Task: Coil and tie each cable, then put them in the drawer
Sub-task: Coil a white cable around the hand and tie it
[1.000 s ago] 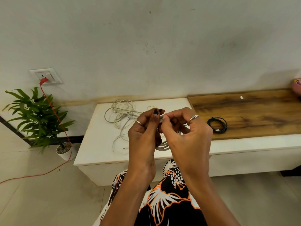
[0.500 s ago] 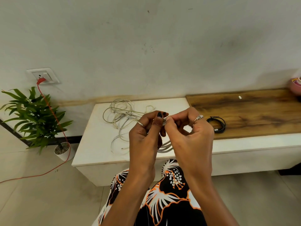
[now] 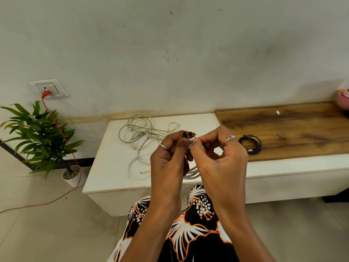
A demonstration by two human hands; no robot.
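Note:
I hold a coiled white cable (image 3: 192,173) in front of me above the bench's front edge; its loops hang down between my palms. My left hand (image 3: 170,161) grips the top of the coil. My right hand (image 3: 219,157) pinches a thin dark tie against the coil's top, fingertips touching those of the left. A tangle of loose white cables (image 3: 143,137) lies on the white bench top (image 3: 113,167) behind my left hand. A coiled, tied black cable (image 3: 250,144) rests on the wooden top (image 3: 302,133) to the right. No drawer shows.
A potted plant (image 3: 39,137) stands on the floor at the left. A red cord (image 3: 62,137) runs from a wall socket (image 3: 50,88) down across the floor. A pink object (image 3: 342,98) sits at the far right edge. A small white piece (image 3: 277,112) lies on the wood.
My hands have stayed together at the top of the white coil, with only small finger movements around the tie. Nothing on the bench has moved.

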